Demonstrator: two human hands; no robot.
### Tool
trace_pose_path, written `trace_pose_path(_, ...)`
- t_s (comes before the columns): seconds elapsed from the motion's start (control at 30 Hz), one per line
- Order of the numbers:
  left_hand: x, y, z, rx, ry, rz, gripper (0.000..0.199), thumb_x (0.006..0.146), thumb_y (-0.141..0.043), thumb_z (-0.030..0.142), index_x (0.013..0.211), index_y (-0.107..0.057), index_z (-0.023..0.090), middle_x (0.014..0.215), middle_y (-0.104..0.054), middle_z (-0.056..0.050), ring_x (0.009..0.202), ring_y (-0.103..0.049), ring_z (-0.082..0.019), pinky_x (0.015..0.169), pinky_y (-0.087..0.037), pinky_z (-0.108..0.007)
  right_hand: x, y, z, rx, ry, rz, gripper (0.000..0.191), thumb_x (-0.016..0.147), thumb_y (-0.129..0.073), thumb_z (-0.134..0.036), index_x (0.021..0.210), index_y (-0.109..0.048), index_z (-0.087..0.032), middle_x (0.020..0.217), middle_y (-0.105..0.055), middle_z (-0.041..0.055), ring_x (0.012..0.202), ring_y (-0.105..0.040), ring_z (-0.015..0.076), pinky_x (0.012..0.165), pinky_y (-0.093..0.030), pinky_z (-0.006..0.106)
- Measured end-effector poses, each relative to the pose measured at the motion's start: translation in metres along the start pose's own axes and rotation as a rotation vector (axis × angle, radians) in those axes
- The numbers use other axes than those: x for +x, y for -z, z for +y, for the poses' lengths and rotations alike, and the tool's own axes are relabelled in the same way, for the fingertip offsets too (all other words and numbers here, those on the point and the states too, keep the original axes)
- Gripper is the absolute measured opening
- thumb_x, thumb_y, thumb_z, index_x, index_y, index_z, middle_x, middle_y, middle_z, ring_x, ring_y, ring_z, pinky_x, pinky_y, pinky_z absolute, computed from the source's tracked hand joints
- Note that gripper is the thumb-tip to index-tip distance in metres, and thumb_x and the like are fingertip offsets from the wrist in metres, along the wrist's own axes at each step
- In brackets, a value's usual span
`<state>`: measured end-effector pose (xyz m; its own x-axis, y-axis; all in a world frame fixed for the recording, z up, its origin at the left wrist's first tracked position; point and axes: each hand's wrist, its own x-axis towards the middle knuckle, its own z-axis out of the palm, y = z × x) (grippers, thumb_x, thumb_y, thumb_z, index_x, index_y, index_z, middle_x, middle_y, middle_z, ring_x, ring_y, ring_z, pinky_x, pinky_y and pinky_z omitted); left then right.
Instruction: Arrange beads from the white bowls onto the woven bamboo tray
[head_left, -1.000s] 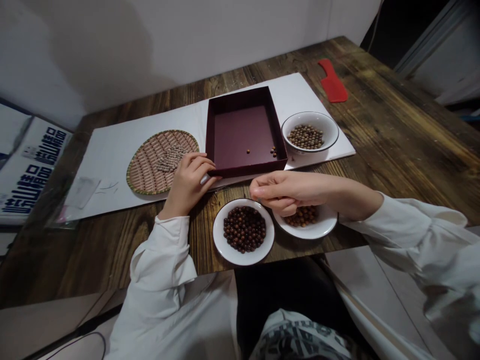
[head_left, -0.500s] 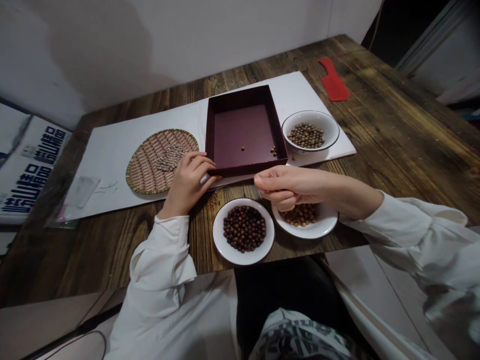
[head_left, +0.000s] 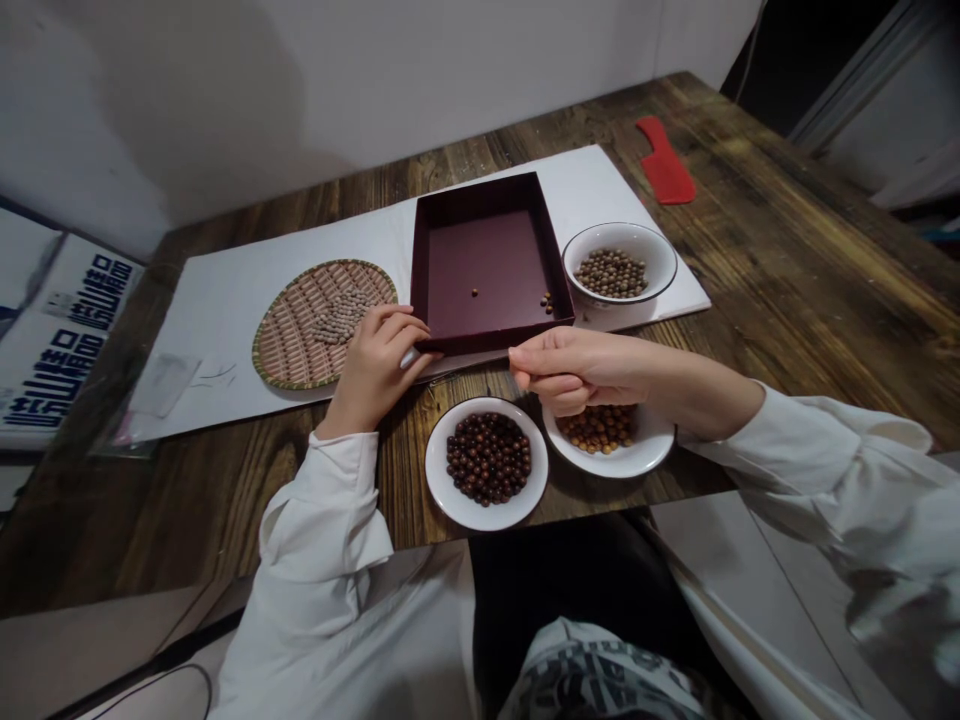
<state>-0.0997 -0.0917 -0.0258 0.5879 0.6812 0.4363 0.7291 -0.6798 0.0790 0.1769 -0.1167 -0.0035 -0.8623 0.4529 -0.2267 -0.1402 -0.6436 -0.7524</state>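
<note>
Left hand [head_left: 386,360] grips box [head_left: 487,250] corner; right hand [head_left: 577,365] pinched, contents hidden. Risk: a left-hand tug could tilt box, setting loose bead [head_left: 474,293] rolling.

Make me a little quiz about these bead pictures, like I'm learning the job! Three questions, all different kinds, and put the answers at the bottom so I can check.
1. True or false: the left hand touches the near-left corner of the maroon box.
2. Where are the darkest beads?
A) on the round woven tray
B) in the white dish left of the orange-brown beads
C) in the bowl right of the box
3. On the box's floor, how many beads lie apart from the small cluster?

Key:
1. True.
2. B.
3. One: a lone bead, left of the cluster.
</note>
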Motion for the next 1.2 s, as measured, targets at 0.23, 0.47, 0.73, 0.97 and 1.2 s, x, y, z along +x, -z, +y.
trace_pose_path(0.23, 0.0, 0.0, 0.001, 0.026, -0.005, 0.005, 0.009, 0.091, -0.062, 0.027, 0.095, -0.061, 0.019, 0.102, -0.068, -0.006, 0.115, -0.053, -0.026, 0.1, -0.046, -0.042, 0.0, 0.002, -0.002, 0.032, -0.002, 0.112, 0.035, 0.101, -0.046, -0.034, 0.079, -0.058, -0.01, 0.047, -0.03, -0.0102, 0.038, -0.016, 0.0016, 0.036, -0.018, 0.013)
trace_pose_path(0.47, 0.0, 0.0, 0.0, 0.046, -0.023, 0.006, 0.009, 0.091, -0.062, 0.026, 0.095, -0.061, 0.018, 0.102, -0.068, -0.007, 0.115, -0.053, -0.026, 0.1, -0.046, -0.042, 0.0, 0.002, -0.007, 0.089, -0.024, 0.15, 0.033, 0.101, -0.037, -0.024, 0.08, -0.058, -0.009, 0.049, -0.031, -0.0096, 0.038, -0.014, 0.0018, 0.036, -0.017, 0.013)
trace_pose_path(0.73, 0.0, 0.002, 0.003, 0.093, -0.042, 0.015, 0.01, 0.089, -0.066, 0.024, 0.095, -0.062, 0.017, 0.103, -0.069, -0.007, 0.112, -0.055, -0.026, 0.097, -0.046, -0.042, -0.005, -0.007, -0.01, 0.228, 0.02, 0.132, 0.021, 0.081, -0.044, -0.015, 0.063, -0.054, -0.012, 0.048, -0.027, -0.0071, 0.037, -0.013, 0.0033, 0.035, -0.02, 0.016)
trace_pose_path(0.97, 0.002, 0.006, 0.014, 0.078, -0.028, 0.111, 0.019, 0.093, -0.06, 0.033, 0.105, -0.063, 0.018, 0.103, -0.07, -0.007, 0.108, -0.059, -0.023, 0.095, -0.043, -0.04, -0.004, -0.012, -0.008, 0.257, 0.04, 0.169, 0.016, 0.078, -0.045, -0.012, 0.067, -0.057, -0.012, 0.047, -0.026, -0.0078, 0.038, -0.011, 0.0033, 0.036, -0.018, 0.017)
trace_pose_path(1.2, 0.001, 0.025, 0.037, 0.113, -0.219, 0.292, 0.032, 0.088, -0.069, 0.028, 0.117, -0.06, 0.021, 0.103, -0.071, -0.006, 0.103, -0.061, -0.021, 0.095, -0.044, -0.038, -0.003, -0.014, -0.002, 0.291, -0.058, 0.068, 0.019, 0.089, -0.043, -0.01, 0.079, -0.059, -0.011, 0.051, -0.032, -0.0086, 0.039, -0.011, 0.0025, 0.035, -0.022, 0.013)
